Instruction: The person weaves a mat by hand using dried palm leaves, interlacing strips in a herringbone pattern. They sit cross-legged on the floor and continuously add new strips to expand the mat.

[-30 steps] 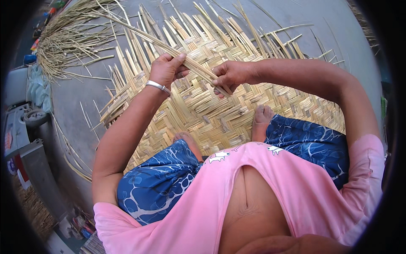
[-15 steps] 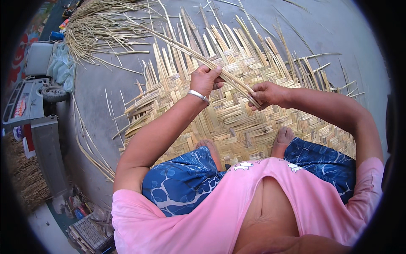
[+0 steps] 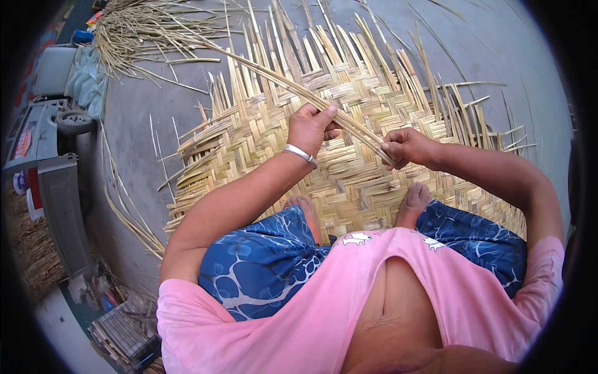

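Observation:
A large woven bamboo mat (image 3: 349, 187) lies on the grey ground, with loose strip ends fanning out at its far edge. I squat on it, both feet on the weave. My left hand (image 3: 309, 128), with a silver bangle on the wrist, grips a long bamboo strip (image 3: 261, 71) that runs up and to the left above the mat. My right hand (image 3: 403, 146) pinches the near end of the same strip.
A pile of loose bamboo strips (image 3: 143, 28) lies at the far left. A small wheeled cart (image 3: 53, 124) and a light blue-green bag (image 3: 90, 78) stand at the left. Stray strips (image 3: 128, 218) lie beside the mat's left edge. A wire crate (image 3: 121, 333) sits lower left.
The view has shifted, so the mat and both hands sit further right and lower in the picture. Both hands keep hold of the long strip, now angled more across the mat.

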The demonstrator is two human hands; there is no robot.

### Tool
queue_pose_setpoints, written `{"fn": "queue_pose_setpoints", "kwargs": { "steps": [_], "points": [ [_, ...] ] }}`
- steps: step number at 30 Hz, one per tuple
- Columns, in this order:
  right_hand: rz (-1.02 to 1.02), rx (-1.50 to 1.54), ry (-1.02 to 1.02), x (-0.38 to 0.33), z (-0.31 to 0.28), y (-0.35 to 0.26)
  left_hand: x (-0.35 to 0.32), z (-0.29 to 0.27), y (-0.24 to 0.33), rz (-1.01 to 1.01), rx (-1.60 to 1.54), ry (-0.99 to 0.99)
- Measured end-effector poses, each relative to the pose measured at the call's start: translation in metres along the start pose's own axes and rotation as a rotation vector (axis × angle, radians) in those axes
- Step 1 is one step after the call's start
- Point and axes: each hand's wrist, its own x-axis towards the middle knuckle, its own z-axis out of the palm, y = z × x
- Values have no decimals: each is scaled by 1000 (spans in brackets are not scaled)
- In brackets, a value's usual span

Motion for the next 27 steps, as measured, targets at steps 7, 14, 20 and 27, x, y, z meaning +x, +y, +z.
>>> {"fn": "queue_pose_setpoints", "kwargs": {
  "steps": [7,14,20,27],
  "points": [
    [-65,25,-18,0,5,-2,7,-12,-2,-10,-14,30],
    [10,-44,84,9,2,-10,-5,7,10,113,14,3],
    [42,-79,119,14,1,-21,-13,20,12,278,113,-83],
    [-45,-34,226,36,-9,-16,-26,28,6,353,225,-228]
  ]
}}
